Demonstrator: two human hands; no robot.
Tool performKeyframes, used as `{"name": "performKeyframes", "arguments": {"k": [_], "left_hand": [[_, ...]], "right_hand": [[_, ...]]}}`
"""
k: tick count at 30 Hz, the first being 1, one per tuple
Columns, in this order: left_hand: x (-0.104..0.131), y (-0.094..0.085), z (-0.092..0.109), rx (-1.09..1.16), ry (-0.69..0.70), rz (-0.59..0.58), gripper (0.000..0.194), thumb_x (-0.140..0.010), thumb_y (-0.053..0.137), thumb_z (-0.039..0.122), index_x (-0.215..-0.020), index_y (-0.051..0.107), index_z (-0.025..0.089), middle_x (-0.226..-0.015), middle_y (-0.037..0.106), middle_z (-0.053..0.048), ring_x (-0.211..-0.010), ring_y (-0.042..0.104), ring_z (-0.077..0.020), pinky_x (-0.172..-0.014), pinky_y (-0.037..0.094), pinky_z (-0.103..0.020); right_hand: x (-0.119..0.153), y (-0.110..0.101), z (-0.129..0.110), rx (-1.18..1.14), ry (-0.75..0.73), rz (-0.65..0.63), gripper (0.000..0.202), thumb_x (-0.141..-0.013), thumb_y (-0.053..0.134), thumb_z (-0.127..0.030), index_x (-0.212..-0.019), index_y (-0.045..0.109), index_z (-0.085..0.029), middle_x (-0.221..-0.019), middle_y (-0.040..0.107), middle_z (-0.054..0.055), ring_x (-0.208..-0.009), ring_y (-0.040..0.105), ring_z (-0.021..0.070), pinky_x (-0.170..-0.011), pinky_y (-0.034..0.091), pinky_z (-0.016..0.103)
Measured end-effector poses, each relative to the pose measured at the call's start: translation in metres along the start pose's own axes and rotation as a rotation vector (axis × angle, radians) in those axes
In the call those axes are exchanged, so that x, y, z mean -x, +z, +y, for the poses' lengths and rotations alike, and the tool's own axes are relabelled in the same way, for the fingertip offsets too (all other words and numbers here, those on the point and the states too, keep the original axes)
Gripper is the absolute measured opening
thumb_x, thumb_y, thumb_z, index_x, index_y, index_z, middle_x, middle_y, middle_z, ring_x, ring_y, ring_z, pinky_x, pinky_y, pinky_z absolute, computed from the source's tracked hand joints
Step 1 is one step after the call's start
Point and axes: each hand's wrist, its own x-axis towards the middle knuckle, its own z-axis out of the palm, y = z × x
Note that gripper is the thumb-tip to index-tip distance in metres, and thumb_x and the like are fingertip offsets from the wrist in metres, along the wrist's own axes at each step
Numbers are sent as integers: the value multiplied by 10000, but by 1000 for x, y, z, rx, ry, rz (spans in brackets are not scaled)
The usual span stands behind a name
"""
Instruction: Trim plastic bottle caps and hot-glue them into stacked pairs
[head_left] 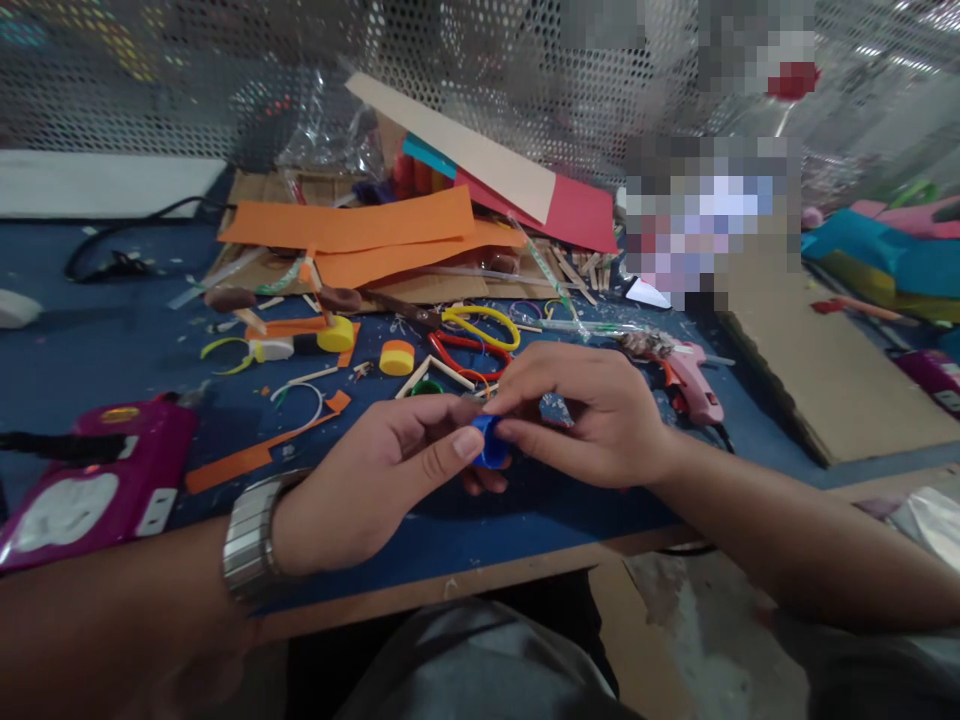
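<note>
A small blue bottle cap (pixel 493 447) is held above the front of the table, its hollow side partly visible. My left hand (pixel 382 470), with a metal watch on its wrist, grips the cap's left side between thumb and fingers. From the right, the thumb and fingertips of my right hand (pixel 592 410) pinch its rim. Whether anything small lies between those fingertips, I cannot tell. Just beyond my hands lie scissors (pixel 424 317) with red and yellow handles. Nearby sits a yellow cap with an orange top (pixel 397 358).
At the right lies a pink glue gun (pixel 699 388), beside a cardboard sheet (pixel 817 370). A magenta power strip (pixel 161 430) with a black plug is at the left. Orange paper strips (pixel 360 225) lie behind. A blurred person (pixel 712 220) is across the table.
</note>
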Motion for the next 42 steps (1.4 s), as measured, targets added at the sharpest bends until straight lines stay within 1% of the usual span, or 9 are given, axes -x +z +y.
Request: {"name": "performKeyframes", "arguments": {"k": [6, 11, 17, 19, 22, 25, 27, 38, 42], "left_hand": [[0, 3, 4, -52, -48, 4, 371, -897, 981, 488, -977, 821, 163, -920, 816, -47, -798, 785, -177, -770, 660, -255], [1, 4, 6, -57, -69, 4, 331, -894, 984, 446, -900, 799, 171, -863, 790, -25, -784, 771, -172, -773, 667, -249], [1, 1, 2, -30, -47, -20, 397, -1007, 872, 544, -968, 800, 156, -876, 802, -35, -796, 796, -153, -787, 650, -224], [0, 1, 1, -24, -38, -22, 416, -1021, 849, 566, -975, 802, 155, -862, 803, -36, -787, 787, -149, -787, 649, -228], [0, 2, 2, -25, -61, -19, 403, -948, 933, 535, -929, 796, 156, -854, 801, -34, -779, 782, -155, -775, 649, -232], [0, 2, 4, -12, -115, -4, 371, -837, 1033, 438, -905, 791, 164, -848, 792, -21, -789, 794, -173, -765, 656, -240], [0, 2, 3, -8, -127, 9, 353, -813, 1048, 399, -908, 797, 169, -850, 788, -17, -800, 800, -179, -771, 660, -245], [0, 2, 4, -33, -75, -10, 335, -891, 992, 451, -971, 822, 173, -890, 807, -26, -797, 808, -178, -766, 665, -249], [1, 2, 3, -39, -62, -36, 411, -949, 926, 553, -967, 809, 159, -899, 801, -46, -809, 807, -188, -795, 671, -281]], "right_hand": [[1, -1, -6, 45, -49, -3, 15, -1039, 833, -166, -1041, 819, -172, -952, 856, 76, -863, 806, 159, -792, 663, 269], [1, -3, -10, 65, -68, -47, 60, -1070, 767, -112, -1076, 815, -147, -997, 853, 96, -913, 809, 156, -850, 664, 258], [0, -3, -7, 36, -14, -45, 100, -1111, 697, -149, -1085, 792, -163, -983, 850, 86, -924, 795, 169, -861, 657, 297], [-1, -2, -6, 27, -12, -37, 61, -1093, 738, -195, -1102, 789, -164, -1000, 854, 93, -918, 793, 177, -850, 659, 308], [0, 0, -5, 32, -38, -23, 57, -1028, 826, -210, -1054, 787, -178, -965, 850, 83, -891, 792, 183, -827, 663, 309], [1, 0, -6, 35, -51, -10, 41, -1032, 826, -165, -1009, 795, -179, -930, 844, 71, -881, 801, 168, -827, 666, 283], [2, 0, -7, 46, -49, -12, 28, -1041, 827, -158, -1021, 810, -170, -952, 848, 78, -883, 808, 159, -826, 670, 261], [2, -2, -9, 47, -54, -6, 25, -1037, 838, -141, -1055, 847, -156, -997, 867, 97, -897, 831, 157, -836, 686, 243], [1, -3, -8, -18, -23, -28, 7, -1044, 833, -154, -1046, 839, -158, -983, 865, 94, -885, 829, 159, -817, 681, 250]]}}
